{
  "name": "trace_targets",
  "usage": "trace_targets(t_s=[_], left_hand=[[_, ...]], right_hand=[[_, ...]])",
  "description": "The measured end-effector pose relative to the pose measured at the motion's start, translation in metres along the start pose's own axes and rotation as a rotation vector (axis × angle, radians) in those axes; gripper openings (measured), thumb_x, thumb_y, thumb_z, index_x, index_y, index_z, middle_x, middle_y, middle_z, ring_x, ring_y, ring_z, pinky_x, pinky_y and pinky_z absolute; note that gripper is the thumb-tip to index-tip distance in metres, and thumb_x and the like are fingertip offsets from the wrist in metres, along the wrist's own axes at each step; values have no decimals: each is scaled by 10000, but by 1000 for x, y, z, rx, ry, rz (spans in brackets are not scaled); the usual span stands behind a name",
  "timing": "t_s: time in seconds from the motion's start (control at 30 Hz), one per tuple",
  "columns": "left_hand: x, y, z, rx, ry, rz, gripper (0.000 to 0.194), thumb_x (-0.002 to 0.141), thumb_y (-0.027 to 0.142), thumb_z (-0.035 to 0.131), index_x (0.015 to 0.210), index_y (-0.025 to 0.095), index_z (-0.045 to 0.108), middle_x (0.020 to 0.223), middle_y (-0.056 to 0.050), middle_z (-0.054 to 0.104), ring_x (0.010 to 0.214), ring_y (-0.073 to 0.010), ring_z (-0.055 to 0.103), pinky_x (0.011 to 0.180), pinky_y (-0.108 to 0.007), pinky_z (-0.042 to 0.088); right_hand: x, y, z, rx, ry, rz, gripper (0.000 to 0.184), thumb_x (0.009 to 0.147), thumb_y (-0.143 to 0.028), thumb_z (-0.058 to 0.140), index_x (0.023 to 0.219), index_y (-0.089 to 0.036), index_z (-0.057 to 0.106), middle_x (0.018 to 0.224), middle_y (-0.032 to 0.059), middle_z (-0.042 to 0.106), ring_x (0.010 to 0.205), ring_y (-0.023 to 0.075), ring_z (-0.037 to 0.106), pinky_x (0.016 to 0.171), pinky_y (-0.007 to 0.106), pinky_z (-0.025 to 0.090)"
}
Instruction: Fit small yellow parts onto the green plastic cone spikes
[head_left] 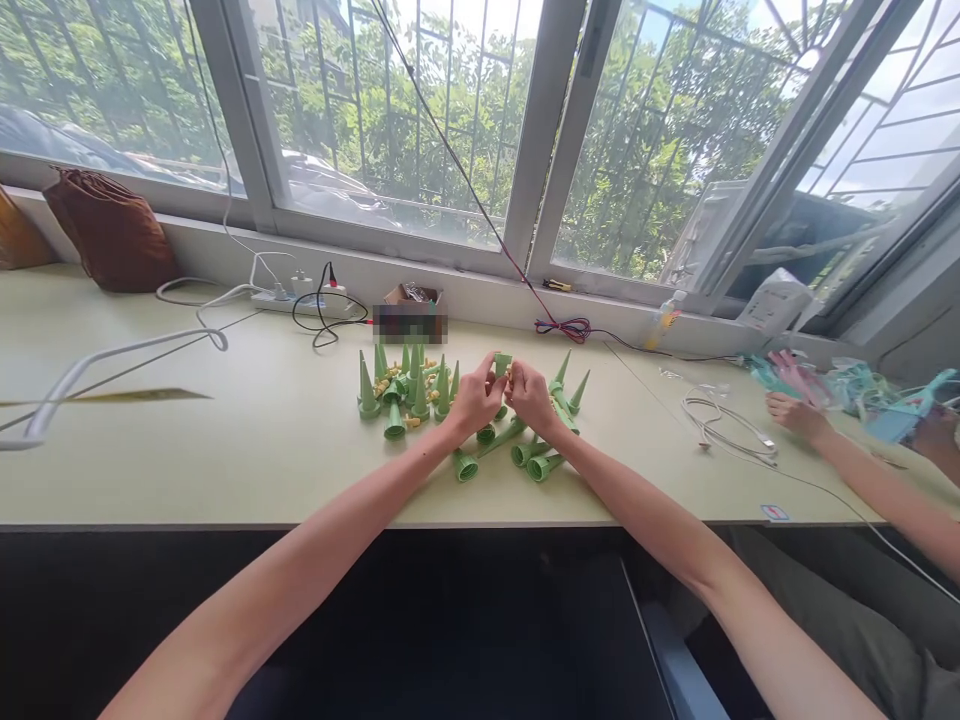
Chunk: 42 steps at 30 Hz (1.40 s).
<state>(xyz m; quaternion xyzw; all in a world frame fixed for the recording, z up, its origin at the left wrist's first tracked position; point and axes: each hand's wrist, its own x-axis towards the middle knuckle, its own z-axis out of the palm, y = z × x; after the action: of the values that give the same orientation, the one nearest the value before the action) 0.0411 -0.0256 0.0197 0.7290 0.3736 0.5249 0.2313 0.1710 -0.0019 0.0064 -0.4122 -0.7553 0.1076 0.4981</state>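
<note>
My left hand is closed around a green plastic spike, its wide end raised above the table. Right beside it, my right hand pinches a small yellow plastic piece against the spike; the fingertips hide most of that piece. More green spikes lie around both hands. Several stand point-up on the left, such as one upright spike. Others lie on their sides with open threaded ends showing, including a lying spike below my left wrist. Small yellow pieces are scattered among the left group.
Behind the spikes stands a small open box. A power strip with cables sits at back left, near a brown bag. On the right are a coiled white cable and another person's hand by colored plastic items.
</note>
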Motion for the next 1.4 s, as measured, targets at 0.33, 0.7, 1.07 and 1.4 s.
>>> trace_targets(t_s=[0.33,0.7,1.07,1.4], left_hand=[[3,8,-5,-274,-104,-221,192,854,284,550,988,146,560,534,46,496,399,-51,371,414,-181,281],[7,3,-9,-530,-179,-323,294,912,433,498,802,161,478,533,34,498,350,-28,294,333,-162,251],[7,1,-10,-499,-170,-412,375,938,327,473,1272,157,483,505,55,505,329,-61,370,327,-170,253],[5,6,-12,-447,-146,-404,386,939,279,466,1301,145,472,485,64,493,324,-64,382,329,-167,264]], right_hand=[[0,6,-4,-136,56,-117,377,995,-458,213,708,-240,326,581,-9,423,521,147,385,562,291,345],[2,-1,-12,-134,23,-143,358,985,-391,284,669,-226,307,579,-36,381,524,119,323,557,265,289],[-1,-10,-17,-49,-55,-38,428,940,-543,353,666,-214,360,559,-45,392,526,104,337,541,237,307],[-1,-7,-15,-3,-65,-13,379,910,-481,432,655,-207,377,572,-36,454,537,102,389,550,228,333]])
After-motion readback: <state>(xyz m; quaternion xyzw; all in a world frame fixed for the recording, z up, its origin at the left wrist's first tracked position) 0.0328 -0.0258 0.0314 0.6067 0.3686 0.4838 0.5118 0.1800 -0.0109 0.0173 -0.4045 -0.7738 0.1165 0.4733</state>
